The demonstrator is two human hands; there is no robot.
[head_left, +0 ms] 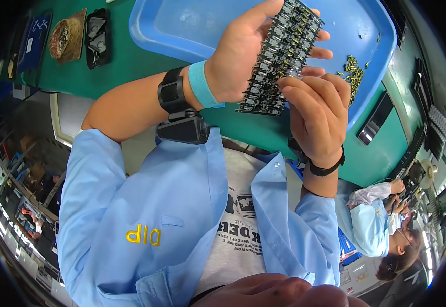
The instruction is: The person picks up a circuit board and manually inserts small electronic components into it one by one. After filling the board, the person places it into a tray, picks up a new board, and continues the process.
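Right hand (317, 115): nearest; fingertips pinched on the lower edge of the panel (283, 56), apparently seating a small part, though the part itself is too small to tell.
Left hand (248, 51): grasps the panel from beneath, thumb on its near edge, fingers showing past its far side; panel held tilted above the tray (182, 30).
Tray: blue, on the green bench (131, 71).
Brass parts (353, 71): loose heap in the tray.
Risk: the tilt may shed unseated parts; a hard push may bend pins.
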